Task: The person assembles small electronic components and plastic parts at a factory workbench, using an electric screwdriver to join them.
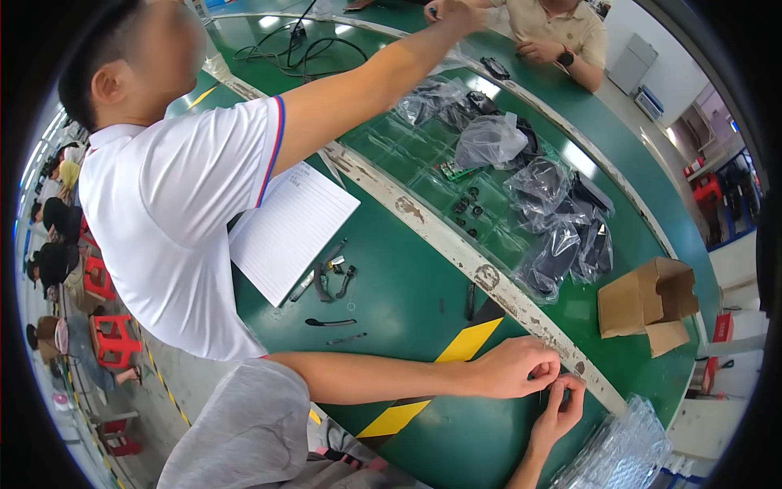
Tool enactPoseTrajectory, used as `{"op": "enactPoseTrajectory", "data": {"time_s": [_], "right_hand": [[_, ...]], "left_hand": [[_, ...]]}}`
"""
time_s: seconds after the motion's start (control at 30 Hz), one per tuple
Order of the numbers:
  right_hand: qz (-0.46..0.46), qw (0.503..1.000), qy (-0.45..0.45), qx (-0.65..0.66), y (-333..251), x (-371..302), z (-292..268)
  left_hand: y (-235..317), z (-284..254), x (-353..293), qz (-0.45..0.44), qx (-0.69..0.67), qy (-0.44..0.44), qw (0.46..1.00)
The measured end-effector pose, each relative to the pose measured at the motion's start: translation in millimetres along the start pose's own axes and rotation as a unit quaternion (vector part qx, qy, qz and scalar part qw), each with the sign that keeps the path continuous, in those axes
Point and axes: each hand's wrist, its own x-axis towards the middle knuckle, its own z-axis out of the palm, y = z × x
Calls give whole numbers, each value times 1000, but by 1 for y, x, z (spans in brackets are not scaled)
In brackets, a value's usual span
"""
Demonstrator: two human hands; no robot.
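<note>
My left hand (515,368) reaches in from the lower left over the green table, its thumb and fingers pinched together. Just below and to the right, my right hand (559,414) is pinched too, its fingertips almost meeting the left ones. Something small and dark shows between the two hands, mostly hidden by the fingers; I cannot make out its kind. Both hands are beside the worn white rail (489,277) and near the yellow-and-black tape (470,340). A thin black tool (471,301) lies on the table beyond my left hand.
A co-worker in a white shirt (183,171) leans across from the left, arm stretched over the table. A lined notebook (293,232), small black parts (330,323), bagged dark parts (562,244), an open cardboard box (639,308) and clear plastic trays (623,448) surround the hands. Another person (562,33) sits opposite.
</note>
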Motion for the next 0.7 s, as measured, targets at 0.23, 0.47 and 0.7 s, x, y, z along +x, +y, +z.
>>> {"op": "enactPoseTrajectory", "data": {"time_s": [0.23, 0.47, 0.7], "right_hand": [[-1, 1000, -7, -10, -3, -1, 2], [-7, 1000, -4, -26, -2, 0, -1], [-9, 999, -9, -31, -7, 1, 2]], "left_hand": [[1, -3, 0, -15, 1, -10, 1000], [2, -1, 2, -17, -6, -13, 1000], [2, -2, 1, -13, 0, -10, 1000]]}}
